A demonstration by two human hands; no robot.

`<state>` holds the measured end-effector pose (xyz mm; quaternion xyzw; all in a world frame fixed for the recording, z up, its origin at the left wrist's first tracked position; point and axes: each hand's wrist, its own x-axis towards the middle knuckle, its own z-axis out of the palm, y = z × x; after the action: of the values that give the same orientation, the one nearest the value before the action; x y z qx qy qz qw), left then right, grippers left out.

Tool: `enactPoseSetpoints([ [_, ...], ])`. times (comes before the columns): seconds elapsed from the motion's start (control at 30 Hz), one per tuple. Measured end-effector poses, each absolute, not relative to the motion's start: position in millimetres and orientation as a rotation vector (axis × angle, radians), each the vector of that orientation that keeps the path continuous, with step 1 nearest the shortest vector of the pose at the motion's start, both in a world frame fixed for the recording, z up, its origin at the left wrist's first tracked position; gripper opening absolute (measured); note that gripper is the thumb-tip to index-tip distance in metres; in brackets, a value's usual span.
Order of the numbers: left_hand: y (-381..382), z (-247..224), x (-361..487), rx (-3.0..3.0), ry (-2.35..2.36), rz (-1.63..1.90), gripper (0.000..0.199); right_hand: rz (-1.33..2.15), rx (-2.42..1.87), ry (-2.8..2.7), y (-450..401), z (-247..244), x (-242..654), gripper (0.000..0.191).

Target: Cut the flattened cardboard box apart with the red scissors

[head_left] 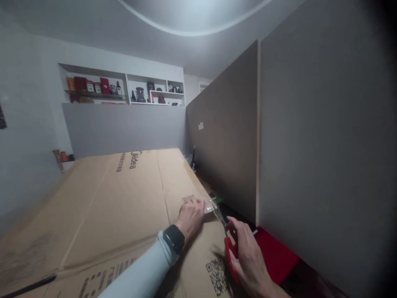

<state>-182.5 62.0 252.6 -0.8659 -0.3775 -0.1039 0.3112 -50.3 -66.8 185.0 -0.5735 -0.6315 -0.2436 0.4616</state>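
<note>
A large flattened-looking cardboard sheet or box, printed with black lettering and a QR code, fills the lower left. On it rests my left hand, a dark watch on its wrist, fingers curled and closed on a shiny, see-through strip near the cardboard's right edge. It looks like clear tape or thin plastic. My right hand is closed round the red handles of scissors. Their metal blades point away from me and reach the clear strip; whether they are cutting into it cannot be made out.
Tall grey panels stand along the right, close to my right hand. A red surface lies below them. At the back, wall shelves hold boxes, bottles and ornaments. A thin black object lies at the lower left.
</note>
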Motion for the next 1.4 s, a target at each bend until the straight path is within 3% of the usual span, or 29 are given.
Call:
enactPoseSetpoints([
  [0.3, 61.8, 270.7, -178.6, -2.157, -0.918, -0.278, 0.033, -0.832, -1.398, -1.538, -66.9, 171.2, -40.2, 0.047],
  [0.63, 67.5, 288.0, -191.9, -2.268, -0.718, -0.397, 0.025, -0.784, -1.470, -1.544, -64.3, 165.4, -38.4, 0.045],
  [0.93, 66.5, 273.0, -202.6, -2.530, -0.803, -0.414, 0.023, -0.717, -1.383, -1.711, -69.2, 177.6, -39.9, 0.036],
  [1.03, 65.8, 273.0, -222.0, -2.667, -0.894, -0.409, 0.026, -0.533, -1.387, -1.813, -72.6, 183.4, -40.3, 0.038],
  [1.13, 67.6, 273.4, -257.6, -2.737, -1.073, -0.414, 0.024, -0.109, -1.359, -1.942, -69.2, 200.6, -38.8, 0.036],
  [1.27, 66.7, 267.8, -311.4, -2.746, -1.345, -0.379, 0.034, 0.365, -1.286, -2.192, -47.5, 248.5, -34.1, 0.021],
  [1.4, 63.0, 266.4, -355.9, -2.708, -1.545, -0.345, 0.036, 0.488, -1.377, -2.466, -12.2, 294.2, -36.3, 0.016],
])
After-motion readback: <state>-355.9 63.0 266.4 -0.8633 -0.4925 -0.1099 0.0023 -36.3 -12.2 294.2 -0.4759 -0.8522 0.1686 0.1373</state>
